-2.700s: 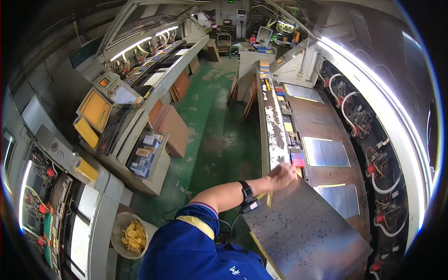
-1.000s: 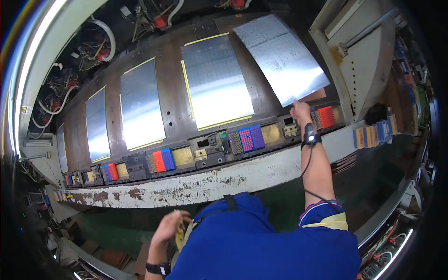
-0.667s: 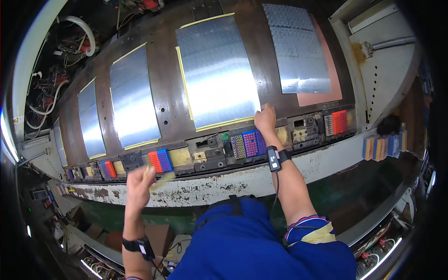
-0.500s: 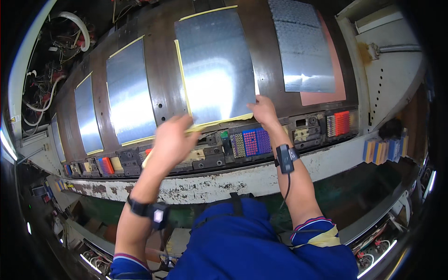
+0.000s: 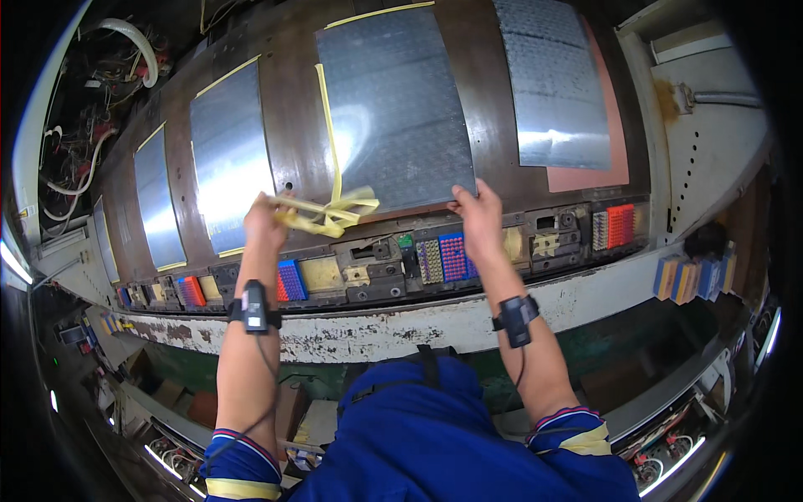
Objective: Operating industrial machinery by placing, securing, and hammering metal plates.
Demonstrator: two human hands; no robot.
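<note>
My left hand (image 5: 263, 226) is closed on a crumpled strip of yellow masking tape (image 5: 335, 219). The loose tape trails to the right over the front edge of a large shiny metal plate (image 5: 401, 125). Some of the tape still runs up the plate's left edge and along its far edge. At the plate's near right corner is my right hand (image 5: 482, 224), its thumb and fingers closed at the edge. A bare brown strip shows along the plate's near edge, where no tape lies.
Several taped metal plates (image 5: 230, 151) lie to the left on the brown metal bed (image 5: 297, 125). A dull plate (image 5: 560, 92) rests over a pink sheet (image 5: 615, 159) at right. Blue, purple and red peg blocks (image 5: 452, 256) line the front, above a worn white rail (image 5: 385, 330).
The tape has come off the plate's near edge and hangs from my left hand, which has moved left. My right hand stays by the near right corner, shifted slightly.
</note>
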